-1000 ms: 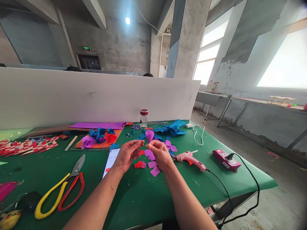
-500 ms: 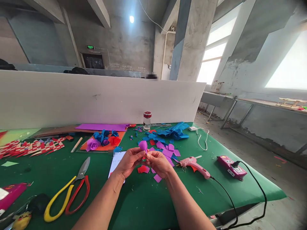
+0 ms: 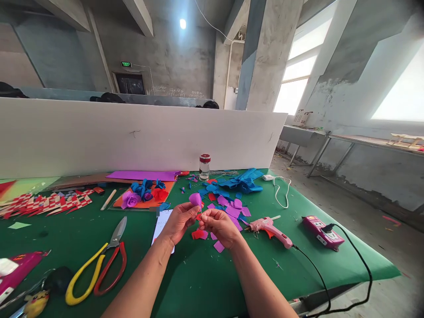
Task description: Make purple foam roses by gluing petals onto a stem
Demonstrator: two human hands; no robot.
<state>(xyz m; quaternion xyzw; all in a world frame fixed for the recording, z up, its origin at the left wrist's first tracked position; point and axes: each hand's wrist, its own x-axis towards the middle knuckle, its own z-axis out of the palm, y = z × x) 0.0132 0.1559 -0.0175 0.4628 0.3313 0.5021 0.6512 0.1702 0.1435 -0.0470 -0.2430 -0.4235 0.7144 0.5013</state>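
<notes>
Because the left hand (image 3: 181,221) now joins the right hand (image 3: 219,225) at the purple paper petal (image 3: 195,199), work likely shifts to its base | left: pinching petal base | right: fingertips just beside, grip unclear | petal: above left fingertips, over green tabletop (image 3: 198,278)

"EXIT" on the green sign (image 3: 126,64), with illegible writing on the wall (image 3: 180,57) and phone (image 3: 160,226)
</notes>
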